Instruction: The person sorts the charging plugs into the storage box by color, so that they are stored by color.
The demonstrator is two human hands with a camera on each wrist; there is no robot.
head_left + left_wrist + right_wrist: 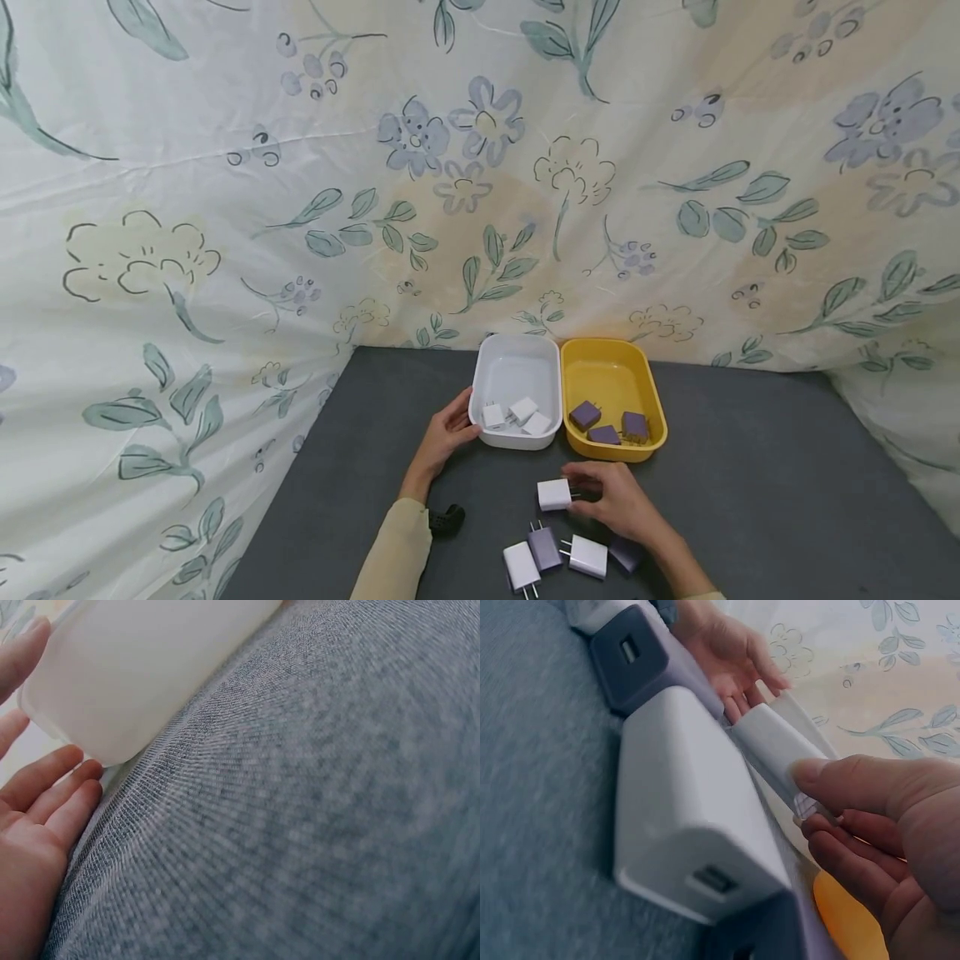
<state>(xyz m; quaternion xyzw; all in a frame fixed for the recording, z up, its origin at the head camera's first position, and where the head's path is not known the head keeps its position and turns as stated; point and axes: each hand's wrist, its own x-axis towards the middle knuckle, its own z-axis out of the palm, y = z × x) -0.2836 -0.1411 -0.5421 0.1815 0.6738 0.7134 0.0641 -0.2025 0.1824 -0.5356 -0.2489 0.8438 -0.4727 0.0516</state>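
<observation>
My right hand [615, 500] pinches a white USB charger [553, 495] between thumb and fingers, over the near side of the two bins. In the right wrist view the thumb lies on one end of that charger [776, 742]. My left hand [444, 440] rests its fingers along the left side of the white bin [517, 367]; the left wrist view has the fingertips [86, 771] at the bin's corner. Inside the white bin lie three white chargers [522, 409]. Touching it on the right, a yellow bin [607, 375] holds three purple chargers [585, 415].
Nearer me on the dark grey tabletop [742, 483] lie two white chargers [587, 557], a light purple charger [544, 548] and a darker purple one [625, 553] partly behind my right wrist. A flowered cloth [480, 192] hangs behind the table.
</observation>
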